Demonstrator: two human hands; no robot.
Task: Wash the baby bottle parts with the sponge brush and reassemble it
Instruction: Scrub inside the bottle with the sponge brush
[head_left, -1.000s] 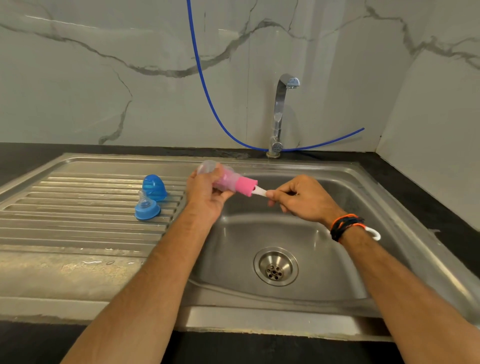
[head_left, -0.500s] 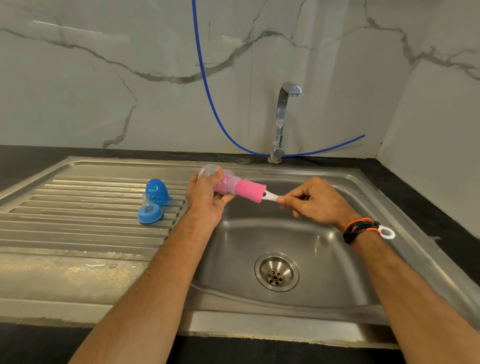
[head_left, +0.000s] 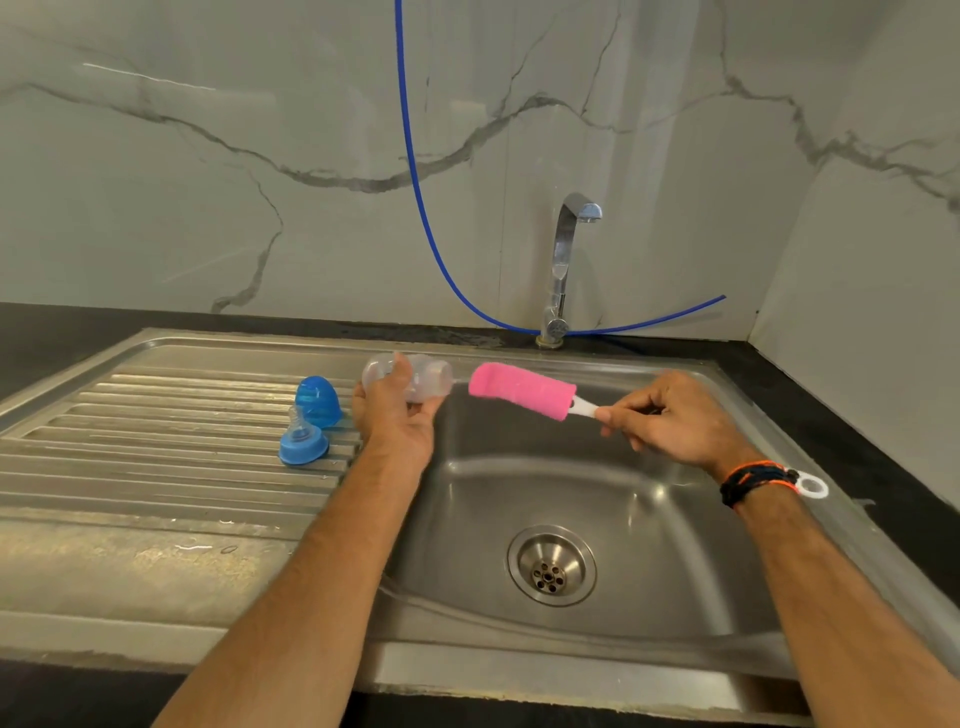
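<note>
My left hand (head_left: 395, 415) curls round one clear plastic bottle (head_left: 410, 378) over the steel sink (head_left: 623, 519) edge. My right hand (head_left: 670, 421) pinches one brush (head_left: 522, 389), pink spongy cylinder just clear of the bottle's mouth. Two blue pieces lie on the ribbed drainboard (head_left: 156, 441): a domed cap (head_left: 318, 401) and a teat ring (head_left: 303, 444).

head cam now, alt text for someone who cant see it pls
Over a steel sink, a person's left hand grips a clear baby bottle on its side while the right hand holds a pink sponge brush just outside its mouth. A blue cap and blue-ringed teat sit on the drainboard.
</note>
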